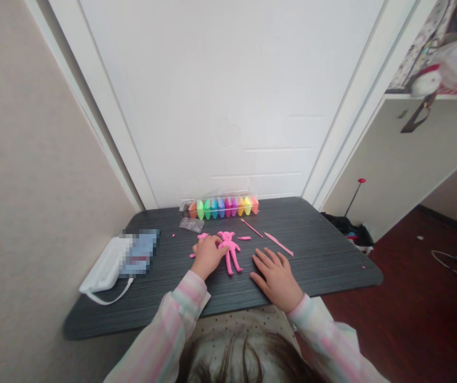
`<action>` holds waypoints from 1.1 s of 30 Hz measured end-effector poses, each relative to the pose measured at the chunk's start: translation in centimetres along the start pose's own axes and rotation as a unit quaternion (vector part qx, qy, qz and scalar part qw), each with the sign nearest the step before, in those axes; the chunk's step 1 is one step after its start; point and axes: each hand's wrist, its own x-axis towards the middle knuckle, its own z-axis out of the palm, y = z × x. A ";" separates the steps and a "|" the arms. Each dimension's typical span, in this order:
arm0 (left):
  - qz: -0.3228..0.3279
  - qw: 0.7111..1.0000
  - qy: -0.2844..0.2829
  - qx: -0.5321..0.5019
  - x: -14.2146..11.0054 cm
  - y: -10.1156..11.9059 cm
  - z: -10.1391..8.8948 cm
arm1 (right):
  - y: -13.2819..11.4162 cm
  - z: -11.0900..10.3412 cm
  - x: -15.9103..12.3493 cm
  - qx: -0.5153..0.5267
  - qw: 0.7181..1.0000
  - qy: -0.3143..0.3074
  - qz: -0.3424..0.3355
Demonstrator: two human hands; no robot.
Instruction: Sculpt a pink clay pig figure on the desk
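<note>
A pink clay figure (pixel 229 246) with round ears, arms and long legs lies on the dark table. My left hand (pixel 207 257) is at its left side, thumb and fingers closed about the figure's arm. Partly hidden behind that hand is another pink clay piece (pixel 201 236), with a small pink bit (pixel 192 256) showing to its left. My right hand (pixel 276 277) lies palm down on the tabletop, fingers spread, holding nothing. Beyond its fingertips are a pink modelling knife (pixel 279 244), a thin pink stick tool (pixel 251 227) and a short pink clay strip (pixel 244 238).
At the table's (pixel 324 255) back stands a clear package of colourful clay blocks (pixel 222 208). A crumpled clear wrapper (pixel 191 224) lies before it. To the left are a white device (pixel 106 266) with a cable and a blurred-out blue item (pixel 140 252). A white door (pixel 228 96) rises behind.
</note>
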 end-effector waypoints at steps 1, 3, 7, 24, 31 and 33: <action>0.000 1.000 0.002 -0.002 0.3 -0.2 -0.1 | 0.2 -0.1 0.0 -0.014 1.000 0.002 0.004; 0.009 1.000 0.009 -0.005 0.8 -0.5 -0.1 | 0.8 -0.2 0.0 -0.034 0.999 0.010 0.018; 0.050 0.998 0.031 -0.012 1.1 -1.0 0.1 | 1.2 -0.3 -0.2 -0.052 0.998 0.006 0.019; 0.045 0.969 0.235 -0.060 1.1 -2.8 0.4 | -1.3 -0.4 -1.1 -0.015 0.989 -0.084 -0.117; 0.034 0.963 0.259 -0.070 1.1 -2.9 0.4 | -0.2 -0.3 0.2 -0.043 0.994 -0.096 -0.037; 0.036 0.962 0.260 -0.074 1.2 -2.9 0.3 | 0.0 -0.3 0.2 -0.054 0.994 -0.093 -0.015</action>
